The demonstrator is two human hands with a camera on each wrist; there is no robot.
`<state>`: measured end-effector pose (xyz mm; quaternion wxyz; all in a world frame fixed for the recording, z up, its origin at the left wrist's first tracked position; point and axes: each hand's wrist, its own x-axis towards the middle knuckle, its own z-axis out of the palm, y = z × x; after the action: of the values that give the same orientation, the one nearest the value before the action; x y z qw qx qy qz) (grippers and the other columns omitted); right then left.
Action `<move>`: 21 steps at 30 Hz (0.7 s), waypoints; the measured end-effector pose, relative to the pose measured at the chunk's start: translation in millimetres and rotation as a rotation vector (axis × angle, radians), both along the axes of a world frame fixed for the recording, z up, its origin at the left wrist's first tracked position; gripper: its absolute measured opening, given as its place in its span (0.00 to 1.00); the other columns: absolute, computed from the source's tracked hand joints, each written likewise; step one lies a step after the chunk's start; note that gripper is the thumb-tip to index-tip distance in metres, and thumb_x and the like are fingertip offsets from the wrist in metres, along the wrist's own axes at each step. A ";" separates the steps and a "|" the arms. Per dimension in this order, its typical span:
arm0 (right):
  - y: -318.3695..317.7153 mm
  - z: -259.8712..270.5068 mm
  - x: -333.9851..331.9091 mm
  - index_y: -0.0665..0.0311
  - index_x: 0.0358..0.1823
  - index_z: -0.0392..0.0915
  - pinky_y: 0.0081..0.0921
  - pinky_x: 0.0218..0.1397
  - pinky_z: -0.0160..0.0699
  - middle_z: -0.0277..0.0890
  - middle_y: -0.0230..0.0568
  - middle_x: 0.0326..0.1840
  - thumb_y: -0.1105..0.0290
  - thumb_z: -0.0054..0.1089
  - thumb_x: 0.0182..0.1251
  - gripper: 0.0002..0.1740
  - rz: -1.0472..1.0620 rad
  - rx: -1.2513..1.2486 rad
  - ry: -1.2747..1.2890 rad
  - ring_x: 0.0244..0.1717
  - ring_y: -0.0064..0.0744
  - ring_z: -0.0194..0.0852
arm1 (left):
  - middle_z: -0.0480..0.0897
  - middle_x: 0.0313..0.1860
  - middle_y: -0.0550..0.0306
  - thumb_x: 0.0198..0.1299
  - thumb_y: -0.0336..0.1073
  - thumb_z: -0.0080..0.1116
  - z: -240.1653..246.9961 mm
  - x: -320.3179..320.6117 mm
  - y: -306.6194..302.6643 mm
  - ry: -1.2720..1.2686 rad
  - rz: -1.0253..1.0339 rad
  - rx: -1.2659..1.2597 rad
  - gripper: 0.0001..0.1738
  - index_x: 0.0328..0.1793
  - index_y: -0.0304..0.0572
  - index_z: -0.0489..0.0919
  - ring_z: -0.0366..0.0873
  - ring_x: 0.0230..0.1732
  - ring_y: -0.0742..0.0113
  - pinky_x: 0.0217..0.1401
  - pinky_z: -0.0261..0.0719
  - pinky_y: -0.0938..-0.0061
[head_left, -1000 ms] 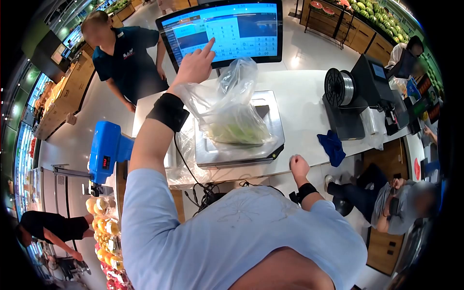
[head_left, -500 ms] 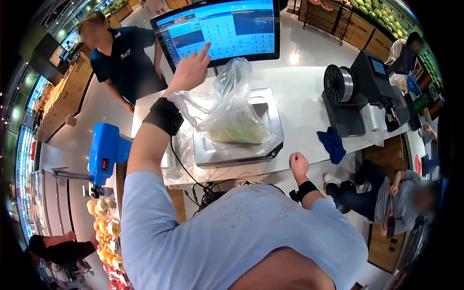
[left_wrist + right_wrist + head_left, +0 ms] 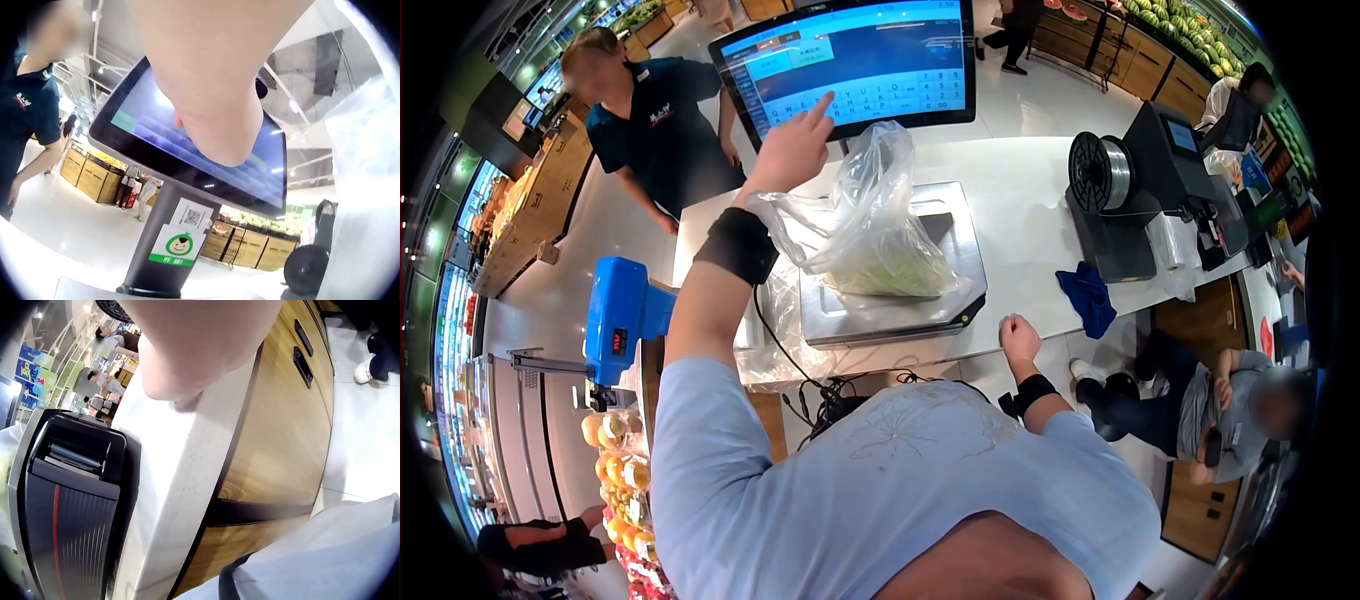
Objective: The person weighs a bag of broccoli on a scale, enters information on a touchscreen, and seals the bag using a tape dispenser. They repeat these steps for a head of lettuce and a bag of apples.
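My left hand reaches over the counter to a touchscreen, its index finger straight, with the tip over the on-screen letter keys. In the left wrist view the hand covers part of the same screen. Below it, a clear plastic bag with something pale green inside lies on a steel scale. My right hand rests at the counter's front edge, fingers curled, holding nothing visible. In the right wrist view that hand hides its own fingers.
A blue cloth and a dark machine with a spool are on the white counter, to the right. Loose plastic film and dark cables lie near the front edge. A person stands beyond the counter's left end.
The number keypad window in the middle of the screen has vanished. My left fingertip has shifted slightly down the screen. My right hand has stayed in place.
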<state>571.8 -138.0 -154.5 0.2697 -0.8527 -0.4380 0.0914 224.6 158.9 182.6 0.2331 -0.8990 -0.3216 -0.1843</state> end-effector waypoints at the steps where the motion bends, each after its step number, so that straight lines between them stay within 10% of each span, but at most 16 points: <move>1: -0.4 0.4 -0.2 0.59 0.24 0.75 0.48 0.33 0.72 0.77 0.48 0.27 0.55 0.50 0.63 0.17 -0.006 0.000 0.007 0.31 0.57 0.75 | 0.69 0.69 0.51 0.51 0.31 0.57 2.1 -6.1 -1.0 -0.093 -0.039 0.008 0.13 0.45 0.40 0.74 0.80 0.44 0.53 0.41 0.80 0.61; 8: -2.0 -4.4 -1.0 0.58 0.24 0.75 0.49 0.32 0.72 0.77 0.48 0.26 0.56 0.52 0.63 0.16 -0.015 0.044 0.012 0.30 0.56 0.75 | 0.81 0.50 0.53 0.61 0.34 0.57 -40.5 -104.0 -23.1 -0.824 0.125 -0.536 0.19 0.58 0.40 0.75 0.82 0.48 0.60 0.49 0.78 0.69; 17: -5.1 -4.5 5.1 0.61 0.31 0.76 0.44 0.37 0.73 0.77 0.51 0.31 0.59 0.52 0.65 0.13 0.057 0.209 0.188 0.35 0.57 0.75 | 0.67 0.69 0.45 0.64 0.35 0.50 -115.2 -88.0 -119.1 -1.138 -0.002 -0.881 0.30 0.71 0.32 0.62 0.64 0.71 0.59 0.69 0.63 0.70; 21: -9.8 11.8 -7.7 0.65 0.36 0.76 0.30 0.34 0.73 0.75 0.44 0.31 0.70 0.57 0.64 0.06 0.141 0.439 0.205 0.30 0.37 0.74 | 0.67 0.70 0.46 0.67 0.38 0.51 -120.1 -64.1 -121.6 -0.941 0.143 -0.838 0.30 0.72 0.32 0.62 0.63 0.72 0.60 0.72 0.60 0.69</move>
<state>564.1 -147.9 -142.7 0.4843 -0.7275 -0.4759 0.0988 160.5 37.3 62.4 -0.2933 -0.7131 -0.4938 -0.4021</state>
